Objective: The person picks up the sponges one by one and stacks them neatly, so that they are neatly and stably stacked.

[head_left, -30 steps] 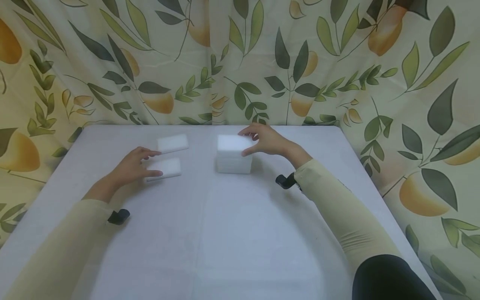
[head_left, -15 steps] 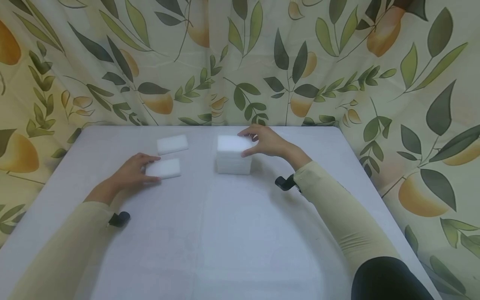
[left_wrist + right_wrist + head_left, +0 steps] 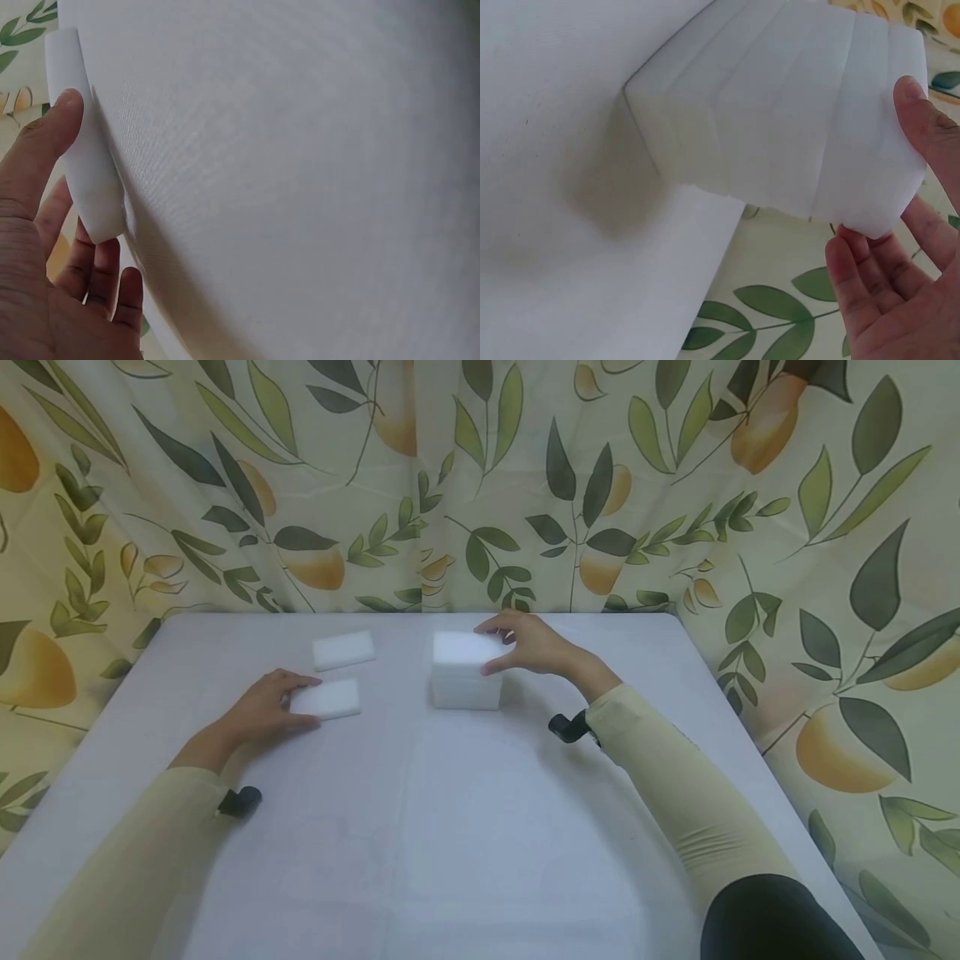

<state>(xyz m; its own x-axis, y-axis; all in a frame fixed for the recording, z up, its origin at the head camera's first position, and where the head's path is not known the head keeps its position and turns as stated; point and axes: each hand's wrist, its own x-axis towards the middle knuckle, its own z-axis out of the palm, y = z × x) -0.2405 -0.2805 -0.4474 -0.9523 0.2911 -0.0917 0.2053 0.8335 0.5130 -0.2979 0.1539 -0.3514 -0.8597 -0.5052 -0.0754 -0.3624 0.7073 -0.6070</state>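
Note:
My left hand (image 3: pixel 258 714) grips the left end of a flat white sponge block (image 3: pixel 333 699) lying on the table, thumb on its near edge and fingers at the far one. In the left wrist view the thumb presses on the long side of that sponge (image 3: pixel 88 161). A second flat white sponge (image 3: pixel 343 650) lies just behind it, untouched. To the right stands a neat stack of several white sponges (image 3: pixel 465 689). My right hand (image 3: pixel 543 643) holds the top of this stack by its right end; the right wrist view shows the thumb on the uppermost layers (image 3: pixel 889 142).
A white cloth covers the table (image 3: pixel 480 827), whose far edge runs just behind the sponges. Beyond it hangs a curtain (image 3: pixel 300 485) printed with leaves and orange fruit. Dark wrist mounts (image 3: pixel 240 802) sit on both sleeves.
My left hand has shifted slightly toward me, its thumb and fingers moving from over the near sponge to its two long edges. The right hand stays on the stack.

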